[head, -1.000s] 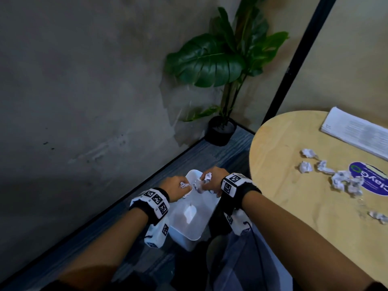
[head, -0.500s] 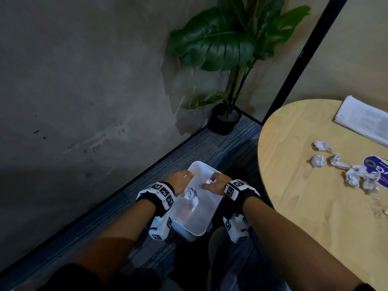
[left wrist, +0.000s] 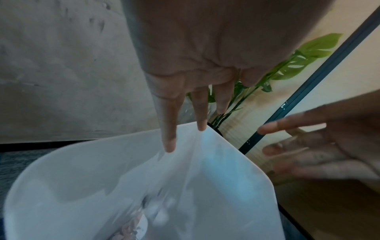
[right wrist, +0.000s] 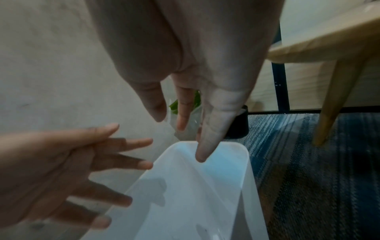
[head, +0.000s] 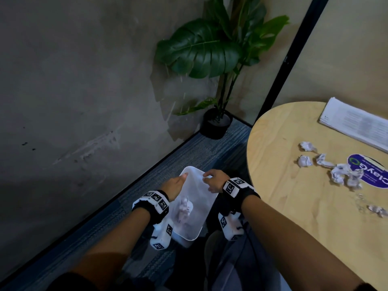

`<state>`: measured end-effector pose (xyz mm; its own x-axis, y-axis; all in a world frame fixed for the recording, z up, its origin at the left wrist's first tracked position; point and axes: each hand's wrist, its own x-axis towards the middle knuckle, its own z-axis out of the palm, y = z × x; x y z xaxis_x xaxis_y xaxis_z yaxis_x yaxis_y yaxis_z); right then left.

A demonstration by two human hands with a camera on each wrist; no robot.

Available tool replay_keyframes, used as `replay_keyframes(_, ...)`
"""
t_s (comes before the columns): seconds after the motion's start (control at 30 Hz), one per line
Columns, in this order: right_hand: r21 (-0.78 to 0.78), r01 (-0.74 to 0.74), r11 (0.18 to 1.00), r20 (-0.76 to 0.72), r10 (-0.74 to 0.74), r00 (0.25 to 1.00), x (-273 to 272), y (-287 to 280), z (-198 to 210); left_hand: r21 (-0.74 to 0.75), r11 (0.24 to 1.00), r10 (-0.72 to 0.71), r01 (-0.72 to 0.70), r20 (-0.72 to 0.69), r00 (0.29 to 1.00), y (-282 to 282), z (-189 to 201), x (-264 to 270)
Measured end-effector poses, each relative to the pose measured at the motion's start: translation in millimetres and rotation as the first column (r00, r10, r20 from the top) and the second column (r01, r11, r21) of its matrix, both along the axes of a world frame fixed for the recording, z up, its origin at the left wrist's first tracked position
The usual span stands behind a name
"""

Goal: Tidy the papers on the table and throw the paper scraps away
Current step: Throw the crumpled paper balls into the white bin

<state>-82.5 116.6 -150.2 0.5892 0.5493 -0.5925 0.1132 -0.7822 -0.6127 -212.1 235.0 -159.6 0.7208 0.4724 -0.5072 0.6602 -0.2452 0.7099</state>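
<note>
A white rectangular bin (head: pixel 206 210) (left wrist: pixel 61 178) (right wrist: pixel 245 162) stands on the floor left of the round wooden table (head: pixel 294 217). Both hands hover over its mouth, palms down and fingers spread, holding nothing. My left hand (head: pixel 175 183) (left wrist: pixel 185 100) (right wrist: pixel 68 164) is over the bin's left rim, my right hand (head: pixel 214 181) (right wrist: pixel 185 100) (left wrist: pixel 308 146) over the right rim. Crumpled paper scraps (head: pixel 184 208) (left wrist: pixel 141 219) lie inside the bin. Several more scraps (head: pixel 340 172) are scattered on the table. A stack of printed papers (head: pixel 357 122) lies at the table's far right.
A potted plant (head: pixel 216 122) stands in the corner behind the bin, by a grey wall and a black door frame (head: pixel 289 57). A round blue sticker (head: pixel 369 171) is on the table. A wooden table leg (right wrist: pixel 337 100) stands on blue striped carpet (right wrist: pixel 308 170) right of the bin.
Both hands held paper scraps over the bin a second ago; the fingers have since spread and the scraps have dropped into the bin. The head view shifted slightly left.
</note>
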Motion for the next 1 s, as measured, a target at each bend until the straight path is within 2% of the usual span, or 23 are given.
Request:
replay_keyframes(0.07, 0.052, -0.013, 0.999, 0.020, 0.012, 1.000, 5.7, -2.3, 17.8, 0.012, 1.000, -0.009, 0.009, 0.025, 1.000, -2.6, 4.5, 4.2)
replay_keyframes(0.17, 0.162, -0.016, 0.987, 0.046, 0.009, 0.999, 14.4, -12.5, 53.0, 0.033, 0.991, -0.134, 0.131, 0.135, 0.982, -8.2, 19.9, 15.4)
replay_keyframes(0.3, 0.281, -0.013, 0.960, 0.115, -0.020, 0.993, 27.7, -46.8, 105.3, 0.172, 0.955, -0.278, 0.242, 0.230, 0.933, -23.4, 55.8, 42.5)
replay_keyframes(0.47, 0.278, 0.023, 0.960, 0.230, -0.090, 0.969, 51.6, -126.3, 143.9, 0.320, 0.886, -0.435, 0.335, 0.323, 0.841, -70.9, 105.3, 90.2)
replay_keyframes(0.6, 0.180, 0.161, 0.970, 0.317, -0.213, 0.924, 73.8, -198.8, 141.8, 0.401, 0.809, -0.560, 0.430, 0.300, 0.773, -118.2, 126.2, 139.1)
replay_keyframes(0.7, 0.108, 0.280, 0.954, 0.374, -0.300, 0.878, 91.0, -246.4, 132.8, 0.424, 0.749, -0.632, 0.508, 0.230, 0.740, -152.3, 126.6, 177.5)
replay_keyframes(0.83, -0.030, 0.395, 0.918, 0.475, -0.334, 0.814, 116.5, -293.0, 114.0, 0.454, 0.662, -0.708, 0.596, 0.117, 0.697, -192.4, 121.8, 221.7)
replay_keyframes(0.93, -0.128, 0.432, 0.893, 0.520, -0.310, 0.796, 136.6, -314.1, 96.3, 0.451, 0.643, -0.716, 0.619, 0.067, 0.695, -213.2, 108.2, 249.5)
replay_keyframes(1.0, -0.190, 0.468, 0.863, 0.574, -0.289, 0.766, 147.0, -320.4, 84.4, 0.456, 0.666, -0.678, 0.590, 0.040, 0.734, -223.2, 94.1, 264.3)
